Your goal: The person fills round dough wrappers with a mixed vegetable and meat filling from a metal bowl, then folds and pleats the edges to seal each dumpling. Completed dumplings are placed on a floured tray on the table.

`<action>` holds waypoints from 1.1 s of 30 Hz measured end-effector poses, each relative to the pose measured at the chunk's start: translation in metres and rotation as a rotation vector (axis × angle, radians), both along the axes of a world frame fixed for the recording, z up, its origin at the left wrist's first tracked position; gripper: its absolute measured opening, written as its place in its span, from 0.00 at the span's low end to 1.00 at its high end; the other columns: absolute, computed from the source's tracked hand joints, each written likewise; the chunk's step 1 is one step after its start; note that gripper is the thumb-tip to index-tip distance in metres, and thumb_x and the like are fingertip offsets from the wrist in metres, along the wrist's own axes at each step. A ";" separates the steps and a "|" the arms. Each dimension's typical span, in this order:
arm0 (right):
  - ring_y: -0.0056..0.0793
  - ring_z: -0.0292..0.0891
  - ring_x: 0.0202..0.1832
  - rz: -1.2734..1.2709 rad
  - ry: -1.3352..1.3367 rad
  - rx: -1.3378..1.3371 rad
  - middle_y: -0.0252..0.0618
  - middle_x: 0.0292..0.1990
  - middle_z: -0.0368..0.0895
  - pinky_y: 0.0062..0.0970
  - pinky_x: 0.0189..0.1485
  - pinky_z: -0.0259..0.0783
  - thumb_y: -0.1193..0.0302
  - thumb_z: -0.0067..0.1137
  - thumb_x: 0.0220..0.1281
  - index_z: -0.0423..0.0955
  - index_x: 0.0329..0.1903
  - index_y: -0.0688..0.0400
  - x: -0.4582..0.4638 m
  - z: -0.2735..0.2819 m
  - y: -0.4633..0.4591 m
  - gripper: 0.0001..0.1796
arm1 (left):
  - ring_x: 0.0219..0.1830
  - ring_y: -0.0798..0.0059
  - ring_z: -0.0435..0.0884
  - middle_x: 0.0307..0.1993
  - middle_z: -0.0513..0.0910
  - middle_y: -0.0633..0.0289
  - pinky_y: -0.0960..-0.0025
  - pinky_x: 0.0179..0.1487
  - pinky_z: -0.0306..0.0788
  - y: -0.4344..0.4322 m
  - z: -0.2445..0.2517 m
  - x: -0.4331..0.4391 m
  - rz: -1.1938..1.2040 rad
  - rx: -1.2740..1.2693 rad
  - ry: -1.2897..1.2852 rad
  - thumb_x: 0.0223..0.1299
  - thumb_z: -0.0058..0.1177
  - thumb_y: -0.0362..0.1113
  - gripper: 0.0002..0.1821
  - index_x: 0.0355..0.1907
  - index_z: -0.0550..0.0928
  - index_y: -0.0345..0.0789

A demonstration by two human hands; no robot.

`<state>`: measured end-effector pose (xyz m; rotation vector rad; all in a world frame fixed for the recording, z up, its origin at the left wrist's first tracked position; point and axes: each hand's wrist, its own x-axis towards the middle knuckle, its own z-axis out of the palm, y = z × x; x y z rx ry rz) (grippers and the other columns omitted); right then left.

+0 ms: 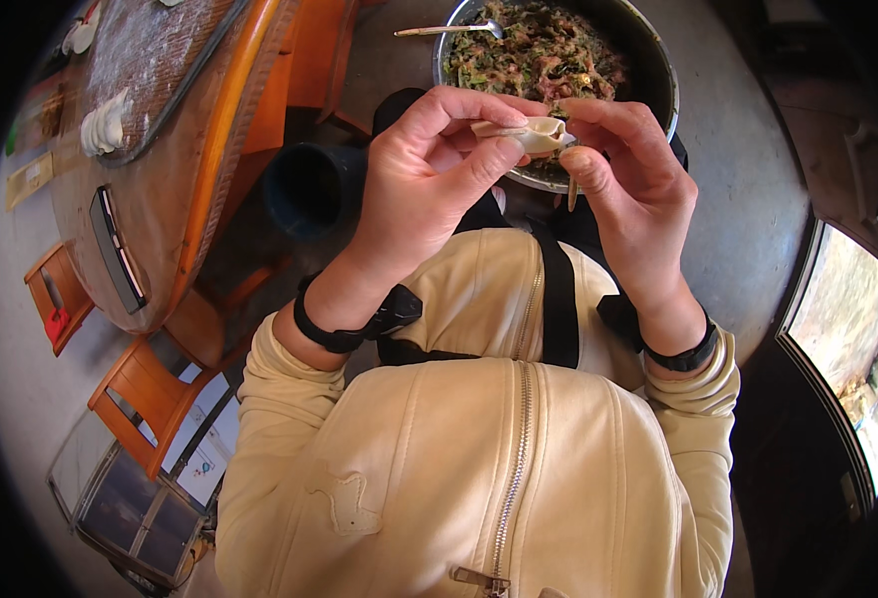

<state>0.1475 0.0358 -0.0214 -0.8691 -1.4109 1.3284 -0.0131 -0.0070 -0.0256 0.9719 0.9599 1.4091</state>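
Observation:
My left hand (pixel 439 157) pinches a partly folded dumpling wrapper (pixel 532 135) between thumb and fingers. At the wrapper's right end, which gapes a little, is my right hand (pixel 629 161), its thumb and fingers apart; whether a fingertip touches the dough I cannot tell. Both hands are above the near edge of a large metal bowl (pixel 670 90) of chopped meat and greens filling (pixel 536 52). A spoon (pixel 454 30) rests over the bowl's left rim. Below my right thumb shows the end of another utensil's handle (pixel 572 194), its rest hidden.
At the left, a wooden table (pixel 214 149) under a clear cover bears a floured board (pixel 147 60), a stack of pale dough wrappers (pixel 104 125) and a dark flat object (pixel 117 250). A dark bucket (pixel 311 190) stands beside it. Wooden chairs (pixel 151 396) are at the lower left.

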 end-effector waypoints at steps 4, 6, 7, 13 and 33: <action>0.22 0.72 0.33 0.041 -0.104 0.081 0.35 0.33 0.77 0.20 0.33 0.69 0.79 0.64 0.51 0.78 0.37 0.61 0.004 0.000 0.002 0.08 | 0.41 0.82 0.79 0.46 0.80 0.55 0.83 0.35 0.73 0.000 -0.001 0.002 -0.024 0.021 -0.007 0.60 0.53 0.26 0.08 0.42 0.75 0.32; 0.22 0.72 0.34 0.024 -0.168 0.137 0.36 0.33 0.77 0.20 0.34 0.69 0.80 0.64 0.51 0.79 0.36 0.61 0.004 -0.001 0.003 0.08 | 0.41 0.83 0.79 0.46 0.80 0.55 0.83 0.35 0.73 -0.001 -0.002 0.004 -0.010 0.021 -0.002 0.60 0.54 0.26 0.08 0.42 0.75 0.32; 0.23 0.72 0.34 0.011 -0.202 0.198 0.35 0.33 0.77 0.21 0.34 0.69 0.80 0.64 0.51 0.79 0.35 0.61 0.004 0.000 0.005 0.07 | 0.41 0.83 0.79 0.46 0.80 0.55 0.83 0.35 0.73 -0.001 -0.002 0.004 -0.012 0.020 0.002 0.60 0.54 0.25 0.08 0.42 0.75 0.32; 0.27 0.72 0.32 -0.035 -0.112 0.122 0.35 0.30 0.77 0.24 0.34 0.69 0.80 0.64 0.49 0.78 0.32 0.62 0.003 0.004 0.002 0.06 | 0.41 0.82 0.79 0.45 0.80 0.56 0.82 0.37 0.73 -0.001 0.000 0.001 -0.019 0.006 0.016 0.60 0.54 0.25 0.08 0.41 0.76 0.31; 0.22 0.78 0.37 0.151 -0.054 -0.139 0.35 0.34 0.77 0.21 0.44 0.77 0.81 0.62 0.53 0.72 0.42 0.66 -0.003 0.001 -0.002 0.13 | 0.38 0.80 0.77 0.37 0.79 0.63 0.77 0.40 0.72 0.002 0.009 0.005 0.157 0.113 0.319 0.55 0.59 0.26 0.08 0.39 0.80 0.33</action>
